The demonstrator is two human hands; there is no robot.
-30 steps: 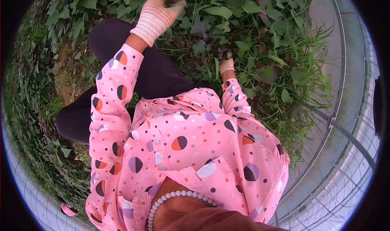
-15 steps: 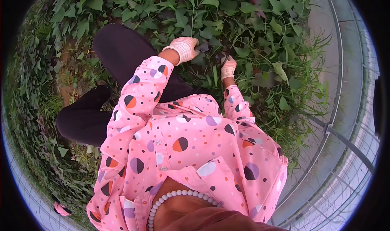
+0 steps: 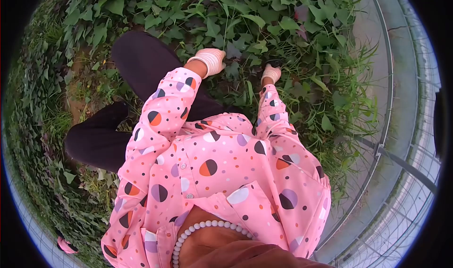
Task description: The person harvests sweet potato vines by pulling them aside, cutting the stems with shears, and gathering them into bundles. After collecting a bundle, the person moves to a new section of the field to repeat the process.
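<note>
My left hand (image 3: 211, 62), in a pale striped glove, is closed at the edge of the green leaves (image 3: 233, 70), its fingertips curled and mostly hidden. A thin stem (image 3: 226, 29) rises just beyond it. To the right, my right hand (image 3: 272, 72), gloved the same way, is closed low among leaves and grass. Something dark (image 3: 274, 62) shows at its fingers, too small and shaded to make out. Bare soil is partly visible between the plants near both hands.
My bent legs in dark trousers (image 3: 141, 55) lie at the left. Grass (image 3: 349, 117) borders a pale strip and a metal rail (image 3: 388, 79) on the right, with wire mesh beyond. Part of a person in pink (image 3: 67, 245) shows at the lower left.
My left hand has drawn slightly left and down, away from the stem. The right hand has shifted a little right and turned, so the dark item now shows above its fingers.
</note>
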